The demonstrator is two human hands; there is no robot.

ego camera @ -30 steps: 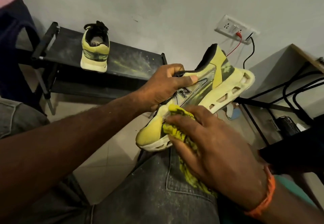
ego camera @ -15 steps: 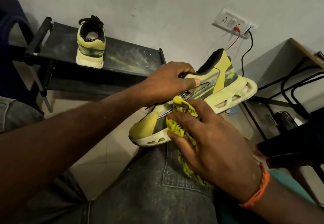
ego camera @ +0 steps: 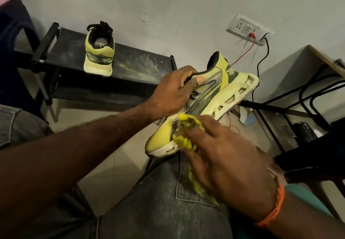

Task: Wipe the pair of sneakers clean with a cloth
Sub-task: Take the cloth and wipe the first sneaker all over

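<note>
A yellow-green sneaker point(ego camera: 220, 93) with a pale cut-out sole lies on its side above my right knee, toe pointing down-left. My left hand point(ego camera: 173, 93) grips its collar, thumb on the side panel. My right hand point(ego camera: 224, 156) presses a crumpled yellow cloth point(ego camera: 184, 134) against the sneaker's forefoot, near the sole edge. Part of the cloth trails under my palm over my jeans. The second sneaker point(ego camera: 99, 55) stands upright on the black bench, heel toward me.
The black bench point(ego camera: 134, 65) stands against the wall, dusted with yellow powder. A wall socket point(ego camera: 248, 29) holds red and black cables that hang behind the held sneaker. A desk frame point(ego camera: 306, 96) and a dark keyboard point(ego camera: 306, 132) are at right. Pale floor tiles lie below.
My right hand has slid the cloth from the sneaker's midfoot back down toward the toe. The left hand keeps its grip; the sneaker tilts a little.
</note>
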